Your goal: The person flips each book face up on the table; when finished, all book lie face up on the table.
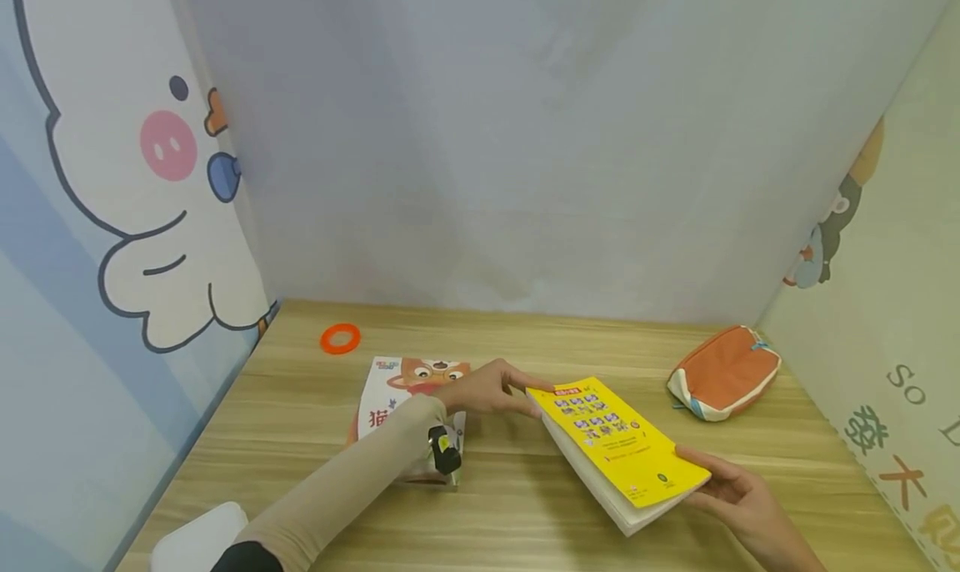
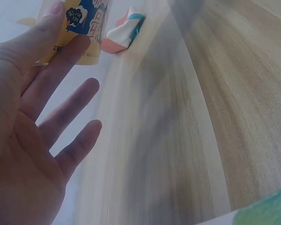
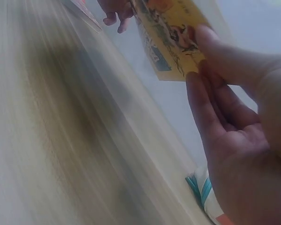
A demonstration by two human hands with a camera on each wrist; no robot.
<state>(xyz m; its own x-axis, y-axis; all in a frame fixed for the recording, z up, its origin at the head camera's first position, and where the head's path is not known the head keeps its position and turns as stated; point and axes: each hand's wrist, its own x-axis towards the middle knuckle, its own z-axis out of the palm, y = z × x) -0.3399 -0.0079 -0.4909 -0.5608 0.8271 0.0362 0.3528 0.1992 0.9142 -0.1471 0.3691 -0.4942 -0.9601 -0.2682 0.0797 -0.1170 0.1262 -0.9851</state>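
Observation:
A thick yellow book is held tilted above the table, back cover up, its white page edges facing the front left. My left hand pinches its far left corner between thumb and forefinger; in the left wrist view the other fingers spread free. At the near right corner my right hand grips the book between thumb and fingers. The right wrist view shows the book's illustrated underside. Beneath my left forearm lies a picture book with a cartoon cat cover, partly hidden by the sleeve.
An orange and white zippered pouch lies at the table's right. An orange ring is at the back left. Part of a white object shows at the front left. Printed fabric walls enclose the wooden table on three sides.

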